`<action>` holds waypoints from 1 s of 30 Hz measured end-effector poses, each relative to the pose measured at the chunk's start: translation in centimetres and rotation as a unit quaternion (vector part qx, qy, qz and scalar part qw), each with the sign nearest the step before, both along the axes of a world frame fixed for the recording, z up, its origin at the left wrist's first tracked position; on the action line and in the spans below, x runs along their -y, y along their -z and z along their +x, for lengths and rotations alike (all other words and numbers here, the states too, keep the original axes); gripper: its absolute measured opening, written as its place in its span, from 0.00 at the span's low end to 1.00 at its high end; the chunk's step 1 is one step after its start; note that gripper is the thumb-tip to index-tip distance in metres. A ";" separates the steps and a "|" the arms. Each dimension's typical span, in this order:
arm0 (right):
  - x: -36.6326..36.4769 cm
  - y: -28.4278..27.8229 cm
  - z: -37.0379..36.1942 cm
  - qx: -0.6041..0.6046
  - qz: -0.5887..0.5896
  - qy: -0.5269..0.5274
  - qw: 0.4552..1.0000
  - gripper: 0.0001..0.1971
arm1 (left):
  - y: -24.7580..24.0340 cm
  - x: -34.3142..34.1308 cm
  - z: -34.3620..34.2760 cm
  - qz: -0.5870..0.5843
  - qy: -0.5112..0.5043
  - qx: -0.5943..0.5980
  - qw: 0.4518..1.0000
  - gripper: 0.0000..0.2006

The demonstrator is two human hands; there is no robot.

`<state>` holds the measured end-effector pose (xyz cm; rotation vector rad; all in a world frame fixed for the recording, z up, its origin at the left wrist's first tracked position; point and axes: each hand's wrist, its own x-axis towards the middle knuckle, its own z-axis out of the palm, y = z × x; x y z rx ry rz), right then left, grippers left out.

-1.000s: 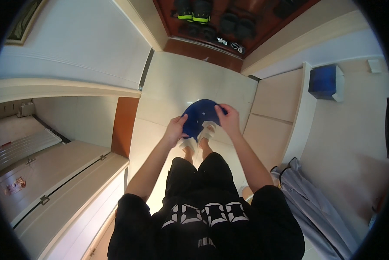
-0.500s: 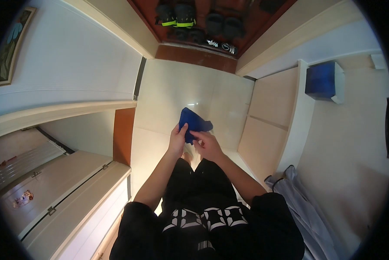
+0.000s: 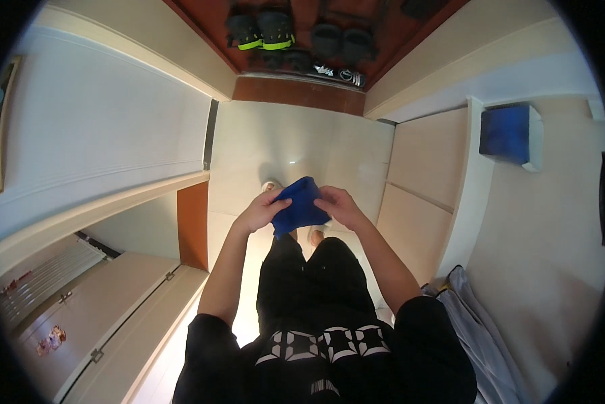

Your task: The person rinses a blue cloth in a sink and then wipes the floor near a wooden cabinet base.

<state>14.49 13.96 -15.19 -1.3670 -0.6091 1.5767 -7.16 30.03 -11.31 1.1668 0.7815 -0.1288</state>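
Note:
Stretched between my two hands is a blue cloth-like piece (image 3: pixel 301 206), soft and spread nearly flat over my feet. My left hand (image 3: pixel 263 210) pinches its left edge, thumb on top. On the opposite side, my right hand (image 3: pixel 339 205) grips the upper right edge between thumb and fingers. The fingers beneath the cloth are partly hidden. Its lower corner hangs down toward my left knee.
I stand on a pale tiled floor (image 3: pixel 269 138) in a narrow passage. Dark shoes (image 3: pixel 275 30) and sandals lie past a brown threshold ahead. At right, a low cabinet (image 3: pixel 427 155) has a blue box (image 3: pixel 506 133) above it; grey fabric (image 3: pixel 474 323) hangs nearer me.
My hands have moved apart, and the blue cloth, bunched and folded before, is now spread between them. My right hand has shifted to its right edge. One foot has stepped forward on the left.

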 end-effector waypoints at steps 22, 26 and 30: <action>-13.6 36.8 6.5 0.195 -0.097 0.134 0.967 0.16 | 41.0 -13.9 12.5 0.107 -0.067 -0.002 0.992 0.16; -15.0 47.7 11.0 0.222 -0.070 0.139 0.962 0.13 | 52.3 -14.7 17.2 0.103 -0.078 -0.031 0.991 0.16; -17.2 54.9 13.9 0.123 -0.047 0.191 0.973 0.10 | 62.1 -16.2 19.9 0.124 -0.114 -0.060 0.984 0.20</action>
